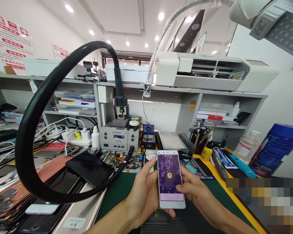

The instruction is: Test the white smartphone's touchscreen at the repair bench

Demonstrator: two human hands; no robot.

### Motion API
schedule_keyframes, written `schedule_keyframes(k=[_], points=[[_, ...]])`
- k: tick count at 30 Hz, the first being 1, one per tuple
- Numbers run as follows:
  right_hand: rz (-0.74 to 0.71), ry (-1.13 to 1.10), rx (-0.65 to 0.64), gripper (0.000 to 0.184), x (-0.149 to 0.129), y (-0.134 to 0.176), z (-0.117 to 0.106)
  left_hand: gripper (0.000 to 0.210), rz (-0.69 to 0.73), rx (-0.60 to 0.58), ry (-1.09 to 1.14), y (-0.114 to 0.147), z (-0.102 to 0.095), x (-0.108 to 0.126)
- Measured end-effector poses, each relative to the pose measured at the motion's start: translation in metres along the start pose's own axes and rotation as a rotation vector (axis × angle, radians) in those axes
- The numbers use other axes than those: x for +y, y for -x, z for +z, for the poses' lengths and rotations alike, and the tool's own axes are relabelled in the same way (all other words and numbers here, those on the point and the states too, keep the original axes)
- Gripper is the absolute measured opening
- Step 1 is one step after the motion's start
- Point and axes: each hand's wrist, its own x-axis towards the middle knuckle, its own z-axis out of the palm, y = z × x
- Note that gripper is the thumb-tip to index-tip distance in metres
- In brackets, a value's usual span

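Toward five o'clock: white smartphone point(171, 204), screen point(168, 164) lit purple. Left hand point(144, 193) at its nine o'clock, fingers half-curled, holding it; right hand point(197, 191) at four, fingers bent around its edge, thumb over the screen. Grey station point(119, 136) beyond, at ten.

White smartphone point(171, 178), its lit purple screen point(168, 164) bearing a yellow emblem point(169, 175), faced the viewer at the frame's lower centre.

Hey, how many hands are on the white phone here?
2: the left hand along the left side of the white phone, the right hand at its right; no others show.
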Motion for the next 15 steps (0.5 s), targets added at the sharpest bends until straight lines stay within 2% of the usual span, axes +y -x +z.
schedule_keyframes(k=[5,15], points=[[-0.011,-0.008,0.006,0.048,0.0035,0.0004,-0.0019,0.075,0.01,0.0,-0.02,-0.0009,-0.0018,-0.0008],[0.038,0.076,0.108,0.042,-0.002,0.0004,0.0048,0.074,0.029,-0.01,-0.103,0.0005,0.0007,-0.0034]])
